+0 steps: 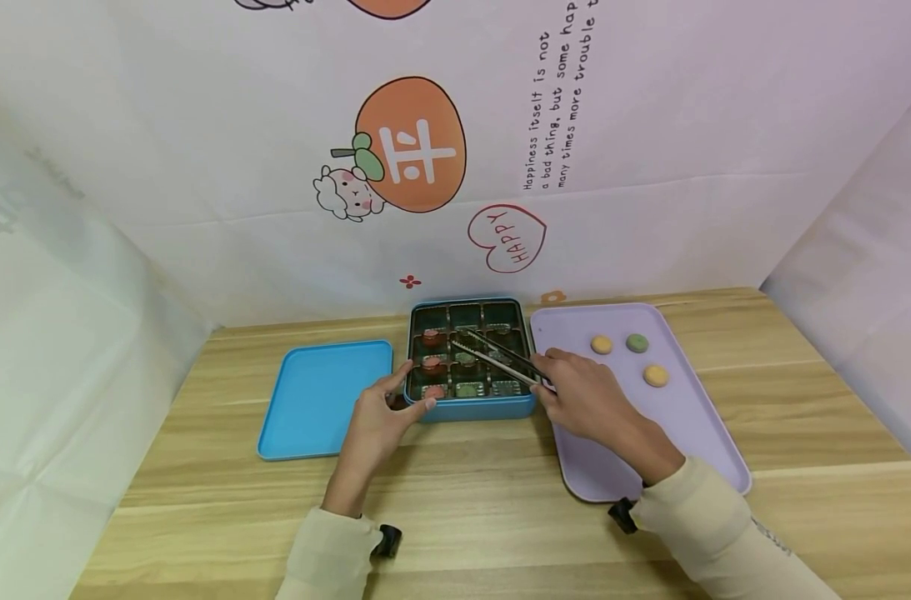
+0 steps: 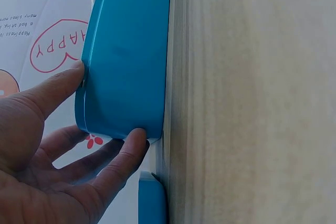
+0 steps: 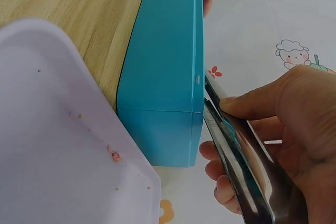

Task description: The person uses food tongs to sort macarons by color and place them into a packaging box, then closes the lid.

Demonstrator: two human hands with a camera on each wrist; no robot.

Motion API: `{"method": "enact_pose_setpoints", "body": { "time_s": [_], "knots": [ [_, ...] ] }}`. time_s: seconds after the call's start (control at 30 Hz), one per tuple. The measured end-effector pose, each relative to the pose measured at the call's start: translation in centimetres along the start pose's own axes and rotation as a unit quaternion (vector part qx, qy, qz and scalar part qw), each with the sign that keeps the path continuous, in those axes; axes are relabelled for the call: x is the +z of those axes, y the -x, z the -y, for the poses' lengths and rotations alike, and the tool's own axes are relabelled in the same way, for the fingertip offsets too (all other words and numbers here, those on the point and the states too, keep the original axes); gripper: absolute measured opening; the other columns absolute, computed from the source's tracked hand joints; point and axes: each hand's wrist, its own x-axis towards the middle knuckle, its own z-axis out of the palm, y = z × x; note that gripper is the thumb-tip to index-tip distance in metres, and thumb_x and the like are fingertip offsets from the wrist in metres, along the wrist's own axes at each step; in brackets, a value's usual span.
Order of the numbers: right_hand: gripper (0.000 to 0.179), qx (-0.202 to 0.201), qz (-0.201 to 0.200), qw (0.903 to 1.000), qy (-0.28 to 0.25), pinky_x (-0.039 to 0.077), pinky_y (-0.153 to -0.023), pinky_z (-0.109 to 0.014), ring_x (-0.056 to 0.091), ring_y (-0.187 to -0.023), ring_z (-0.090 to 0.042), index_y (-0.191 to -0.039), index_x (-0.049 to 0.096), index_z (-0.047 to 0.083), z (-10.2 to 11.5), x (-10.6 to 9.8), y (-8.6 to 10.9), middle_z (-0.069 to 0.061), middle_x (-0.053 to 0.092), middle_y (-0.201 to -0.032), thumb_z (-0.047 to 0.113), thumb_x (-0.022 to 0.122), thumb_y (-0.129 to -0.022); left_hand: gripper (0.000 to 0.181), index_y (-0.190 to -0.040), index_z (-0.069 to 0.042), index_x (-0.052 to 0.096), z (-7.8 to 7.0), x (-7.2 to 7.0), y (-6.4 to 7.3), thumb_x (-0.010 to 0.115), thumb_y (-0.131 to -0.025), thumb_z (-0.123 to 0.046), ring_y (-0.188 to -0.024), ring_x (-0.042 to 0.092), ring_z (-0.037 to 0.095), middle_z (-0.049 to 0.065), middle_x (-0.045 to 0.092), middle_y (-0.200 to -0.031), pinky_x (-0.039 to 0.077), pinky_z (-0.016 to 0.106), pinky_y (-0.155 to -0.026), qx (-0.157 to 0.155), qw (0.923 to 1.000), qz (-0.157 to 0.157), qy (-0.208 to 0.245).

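A blue box [image 1: 485, 409] with a clear, divided insert stands on the table. My left hand [image 1: 376, 421] grips its front left corner, thumb on the rim and fingers along the side. Metal tongs [image 3: 262, 166] are in my right hand [image 1: 586, 396], pinched between thumb and fingers. The tong tips reach into the middle column of compartments, arms slightly apart; what lies between them is too small to make out. Pink macarons [image 1: 431, 364] fill the left column, and green macarons [image 1: 468, 390] sit in the middle column.
To the right, a lilac tray [image 1: 613, 450] holds two yellow macarons [image 1: 655, 376], a green macaron [image 1: 638, 342] and pink crumbs [image 3: 116, 156]. A blue lid [image 1: 323, 400] lies left of the box. Behind the table hangs a printed white cloth [image 1: 275, 250].
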Motion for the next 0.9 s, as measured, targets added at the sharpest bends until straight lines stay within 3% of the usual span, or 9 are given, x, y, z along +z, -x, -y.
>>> {"method": "enact_pose_setpoints", "body": {
  "time_s": [0.2,0.47,0.77,0.9],
  "knots": [
    [0.04,-0.003,-0.001,1.0,0.0,0.043,-0.053,-0.031,0.061,-0.074,-0.02,-0.132,0.07,-0.005,-0.14,0.09,0.02,-0.016,0.072,-0.106,0.011,0.073,-0.096,0.073,-0.158,-0.021,0.049,0.0,0.05,-0.05,0.082,-0.093,-0.025,-0.068,0.045,0.017,0.013,0.055,-0.101,0.037,0.028,-0.058,0.0,1.0,-0.001,-0.004],
    [0.04,-0.006,-0.002,1.0,0.007,0.043,-0.053,-0.031,0.061,-0.073,-0.019,-0.132,0.07,-0.005,-0.11,-0.04,0.18,-0.015,0.071,-0.105,0.012,0.073,-0.096,0.073,-0.158,-0.021,0.049,-0.05,0.06,0.01,0.082,-0.094,-0.025,-0.068,0.046,0.017,0.014,0.06,-0.128,0.038,0.029,-0.058,-0.002,1.0,-0.001,-0.002],
    [0.035,-0.012,-0.019,0.9997,0.009,0.043,-0.054,-0.033,0.055,-0.07,-0.017,-0.127,0.072,-0.003,-0.12,-0.25,0.64,-0.01,0.067,-0.093,0.013,0.074,-0.096,0.073,-0.158,-0.022,0.049,0.02,0.09,0.02,0.082,-0.094,-0.025,-0.067,0.045,0.017,0.014,0.058,-0.111,0.037,0.028,-0.056,-0.006,1.0,0.001,0.002],
    [0.032,-0.012,-0.03,0.9994,0.01,0.043,-0.053,-0.033,0.055,-0.07,-0.016,-0.124,0.073,-0.001,-0.27,-0.42,0.99,-0.006,0.064,-0.089,0.013,0.074,-0.095,0.073,-0.158,-0.022,0.049,-0.04,0.07,0.04,0.082,-0.093,-0.025,-0.068,0.046,0.017,0.014,0.06,-0.123,0.037,0.028,-0.057,-0.006,1.0,0.0,0.001]
  ]
}}
